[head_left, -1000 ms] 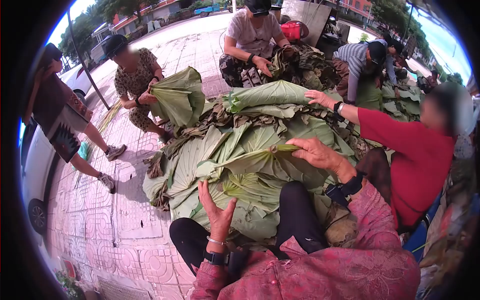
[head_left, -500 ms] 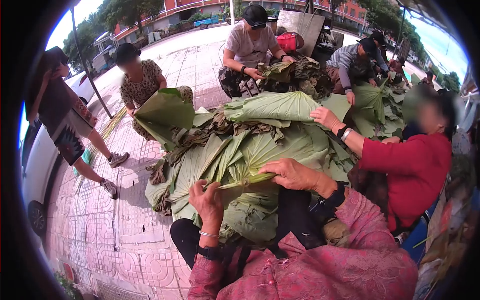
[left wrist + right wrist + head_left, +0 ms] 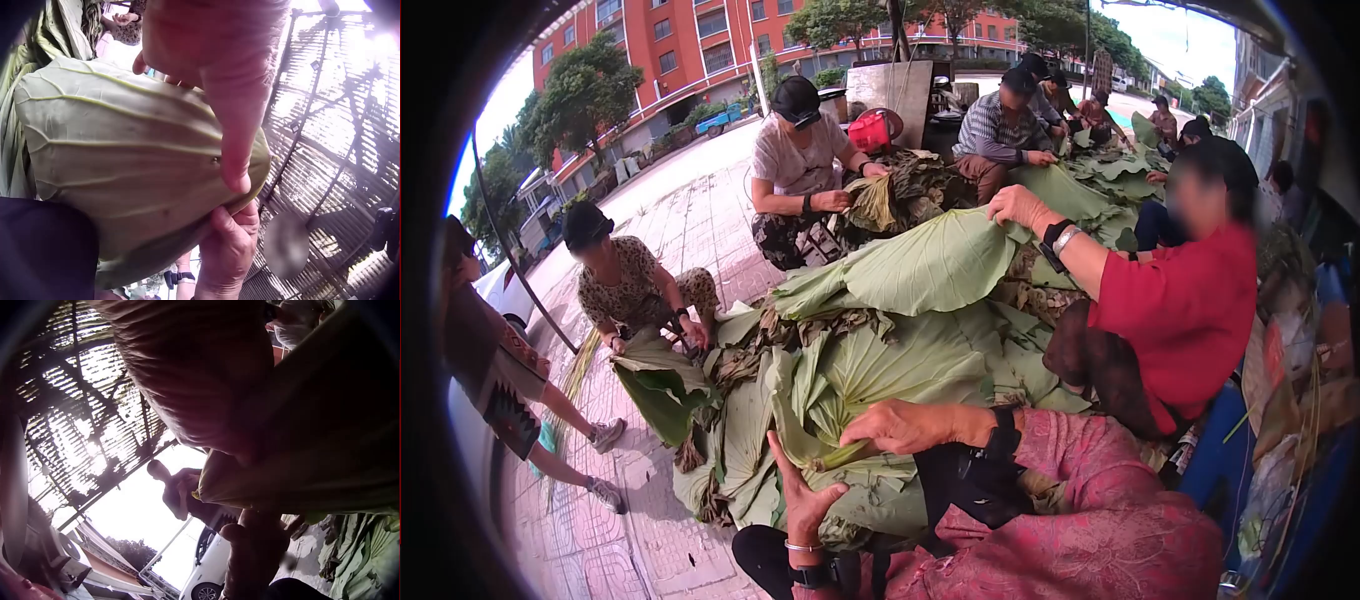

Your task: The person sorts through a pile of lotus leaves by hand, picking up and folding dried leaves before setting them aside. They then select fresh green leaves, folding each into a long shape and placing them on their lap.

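Note:
A large green lotus leaf (image 3: 125, 144), folded over with its ribs outward, lies between my two hands. My right hand (image 3: 900, 428) grips its gathered edge, thumb and fingers pinching the tip in the left wrist view. My left hand (image 3: 805, 505) stands close by with fingers straight and thumb spread. Seen from the left wrist, the left thumb (image 3: 236, 165) lies over the leaf near its pointed end, and the other fingers are partly hidden behind it. Beneath both hands spreads a pile of flattened lotus leaves (image 3: 910, 365).
Across the pile, a person in red (image 3: 1175, 310) lifts another broad leaf (image 3: 940, 260). Brown dried leaves (image 3: 915, 190) are heaped farther back, beside a seated person (image 3: 800, 150). Someone crouches at the left with a leaf (image 3: 662, 385). Paved ground (image 3: 640, 490) borders the pile.
My right hand has come down and left, nearer my left hand, keeping hold of the leaf. The left fingers curled in at the fold, then straightened again. The head view has shifted.

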The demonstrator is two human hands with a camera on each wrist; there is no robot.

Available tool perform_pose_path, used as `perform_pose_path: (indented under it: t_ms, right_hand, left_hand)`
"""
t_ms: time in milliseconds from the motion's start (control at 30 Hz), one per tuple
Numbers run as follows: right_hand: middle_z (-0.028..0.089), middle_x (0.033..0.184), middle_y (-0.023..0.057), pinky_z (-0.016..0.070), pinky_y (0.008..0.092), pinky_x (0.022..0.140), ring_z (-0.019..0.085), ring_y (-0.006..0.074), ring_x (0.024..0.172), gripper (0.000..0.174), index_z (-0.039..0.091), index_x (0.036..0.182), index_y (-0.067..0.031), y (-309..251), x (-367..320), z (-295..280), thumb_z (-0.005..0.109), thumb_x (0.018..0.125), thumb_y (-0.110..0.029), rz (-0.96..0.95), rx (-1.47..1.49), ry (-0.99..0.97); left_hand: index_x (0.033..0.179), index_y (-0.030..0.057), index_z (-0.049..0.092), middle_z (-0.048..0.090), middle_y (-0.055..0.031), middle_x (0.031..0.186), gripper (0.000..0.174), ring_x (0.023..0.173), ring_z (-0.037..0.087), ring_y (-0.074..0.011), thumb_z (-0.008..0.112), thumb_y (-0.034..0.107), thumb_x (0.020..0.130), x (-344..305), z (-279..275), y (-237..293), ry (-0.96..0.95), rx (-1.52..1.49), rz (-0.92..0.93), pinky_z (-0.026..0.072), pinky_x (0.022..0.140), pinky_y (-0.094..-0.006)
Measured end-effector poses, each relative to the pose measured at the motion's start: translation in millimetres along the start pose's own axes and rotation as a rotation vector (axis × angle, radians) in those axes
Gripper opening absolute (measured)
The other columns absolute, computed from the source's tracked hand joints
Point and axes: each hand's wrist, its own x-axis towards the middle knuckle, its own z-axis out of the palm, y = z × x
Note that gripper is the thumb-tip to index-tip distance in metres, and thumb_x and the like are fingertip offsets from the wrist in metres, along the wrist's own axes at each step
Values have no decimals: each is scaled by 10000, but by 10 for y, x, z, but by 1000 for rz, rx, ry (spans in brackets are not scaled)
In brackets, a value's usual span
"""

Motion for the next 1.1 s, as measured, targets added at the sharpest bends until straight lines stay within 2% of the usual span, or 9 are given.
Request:
perform_pose_path:
  t_ms: [67,167,333,467,633,700,867,967,1100]
  right_hand:
    - [600,933,155,439,372,754,569,333,878,337,551,1041,17,-20,8,-53,523,707,52,57,63,-64]
    - [599,924,159,440,355,728,573,330,855,346,560,1039,3,37,10,-49,526,699,59,15,82,-9]
    - [593,993,92,390,384,821,539,247,985,347,582,1033,-43,151,-13,-46,586,689,9,6,-211,47]
    - [520,1176,55,322,413,912,442,234,1140,513,545,1131,-89,72,-48,19,697,641,-94,97,-594,406]
    - [444,1274,116,315,400,969,403,304,1186,676,487,1215,-83,104,-229,154,753,595,-130,169,-560,719]
    - [426,1293,127,308,400,981,392,315,1197,687,478,1219,-71,137,-287,251,756,594,-136,236,-570,838]
    - [424,1284,154,324,406,966,387,330,1197,624,489,1168,-51,393,-258,201,695,714,-425,280,-582,1030]
    - [462,1230,143,375,390,910,448,310,1137,628,495,1144,-59,341,-168,104,715,688,-430,246,-597,1058]
    - [490,1187,122,408,359,861,514,264,1053,620,496,1128,-50,364,-52,220,730,690,-421,314,-178,1090]
  left_hand:
    - [1413,27,133,260,-147,1409,1196,1259,338,-239,869,294,510,-35,59,-244,56,146,61,324,1010,-326]
    - [1337,-6,316,426,-140,1281,1026,1149,451,-244,865,278,518,-52,283,-219,224,118,-88,368,965,-336]
    - [1030,-6,577,578,9,845,320,756,523,-83,707,55,744,-129,519,-70,250,-140,-286,429,686,-218]
    - [960,-6,574,575,19,788,254,681,493,-81,705,72,756,-162,526,-92,278,-122,-276,405,608,-220]
    - [786,-4,586,567,18,708,158,597,450,-79,710,89,757,-147,512,-46,414,-183,-188,382,546,-233]
    - [731,0,583,556,16,661,168,563,438,-82,716,100,756,-175,440,-84,341,-29,-176,373,520,-242]
    - [686,0,582,538,15,601,199,527,420,-81,726,120,753,-233,421,57,183,103,-154,358,488,-252]
    - [684,-2,589,540,25,602,200,530,422,-75,731,122,752,-228,451,82,228,30,-136,361,491,-254]
    - [696,-1,607,559,31,626,178,546,445,-63,740,107,743,-232,428,220,206,-12,-138,370,497,-242]
